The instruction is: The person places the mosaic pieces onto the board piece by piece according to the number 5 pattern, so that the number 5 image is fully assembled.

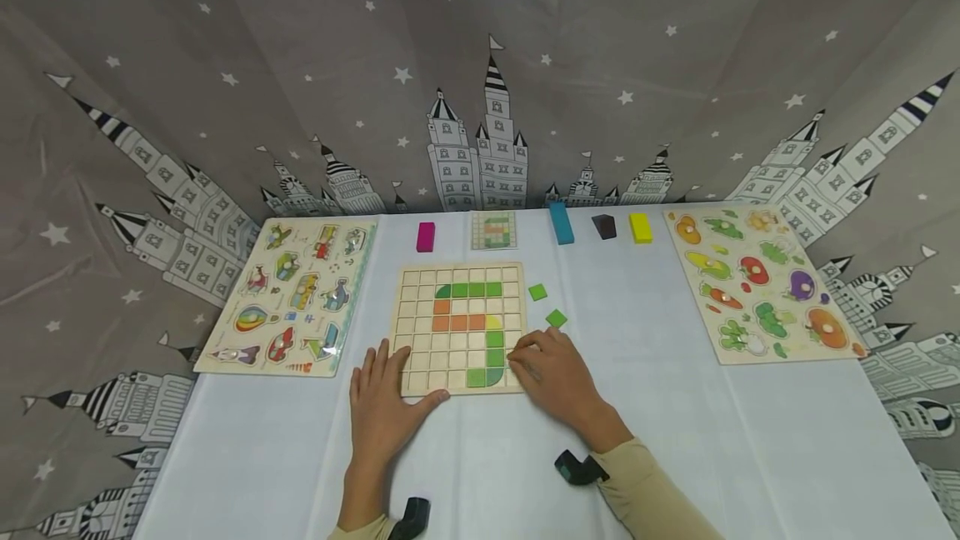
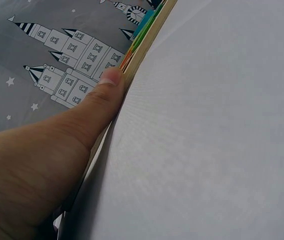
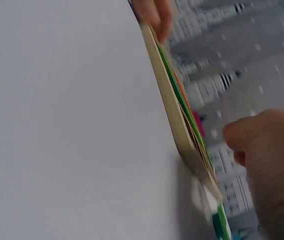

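A wooden grid board (image 1: 457,273) lies on the table, with green (image 1: 477,290), orange (image 1: 459,322) and yellow (image 1: 493,322) pieces set in its cells. My left hand (image 1: 382,402) rests at the board's lower left corner, fingers extended along the left side and thumb by the near edge. In the left wrist view, the thumb (image 2: 104,92) lies against the board's edge. My right hand (image 1: 558,373) is bent over the right edge, fingertips close to the green column; I cannot tell whether they hold a piece. Two loose green tiles, one nearer (image 1: 557,318) and one farther (image 1: 537,292), lie right of the board.
A small pattern card (image 1: 493,230) lies behind the board. Magenta (image 1: 425,237), blue (image 1: 561,223), black (image 1: 603,227) and yellow (image 1: 641,228) blocks stand along the back. A vehicle puzzle (image 1: 300,298) lies left, a vegetable puzzle (image 1: 765,290) right.
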{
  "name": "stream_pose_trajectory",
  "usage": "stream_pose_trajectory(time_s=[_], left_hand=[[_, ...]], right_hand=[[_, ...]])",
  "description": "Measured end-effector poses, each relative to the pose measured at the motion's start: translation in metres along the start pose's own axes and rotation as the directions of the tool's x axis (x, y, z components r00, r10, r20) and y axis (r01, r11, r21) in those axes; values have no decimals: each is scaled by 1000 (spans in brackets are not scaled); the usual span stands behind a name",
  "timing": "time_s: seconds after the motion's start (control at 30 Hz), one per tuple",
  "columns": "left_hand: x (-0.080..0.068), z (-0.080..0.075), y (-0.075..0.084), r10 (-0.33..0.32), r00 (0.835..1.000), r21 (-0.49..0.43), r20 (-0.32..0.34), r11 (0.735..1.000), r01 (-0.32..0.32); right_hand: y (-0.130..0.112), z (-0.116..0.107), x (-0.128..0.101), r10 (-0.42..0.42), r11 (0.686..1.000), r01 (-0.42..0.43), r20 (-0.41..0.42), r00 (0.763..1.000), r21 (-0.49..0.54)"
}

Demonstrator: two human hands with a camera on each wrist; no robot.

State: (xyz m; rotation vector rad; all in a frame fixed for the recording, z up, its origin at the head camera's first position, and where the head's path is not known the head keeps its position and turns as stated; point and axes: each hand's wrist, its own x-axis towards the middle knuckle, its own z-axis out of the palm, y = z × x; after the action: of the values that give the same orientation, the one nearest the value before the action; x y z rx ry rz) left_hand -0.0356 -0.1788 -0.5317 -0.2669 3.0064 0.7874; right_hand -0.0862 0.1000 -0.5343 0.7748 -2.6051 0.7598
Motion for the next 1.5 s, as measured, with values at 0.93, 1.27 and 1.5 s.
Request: stream_pose_trajectory(time_s=[0.93,1.27,1.5], left_hand=[[1,2,-3,3,1000,-21,2,1000,-3],[2,-2,-5,40,999,-58,1,998,-40],[0,-3,-7,33,999,-72,31,997,-31]], right_hand=[[61,-24,-4,348,937,-345,76,934,-49],[56,-24,-4,348,937,-348,11,937,3],[26,-12,1,200,976,-200,8,980,85]])
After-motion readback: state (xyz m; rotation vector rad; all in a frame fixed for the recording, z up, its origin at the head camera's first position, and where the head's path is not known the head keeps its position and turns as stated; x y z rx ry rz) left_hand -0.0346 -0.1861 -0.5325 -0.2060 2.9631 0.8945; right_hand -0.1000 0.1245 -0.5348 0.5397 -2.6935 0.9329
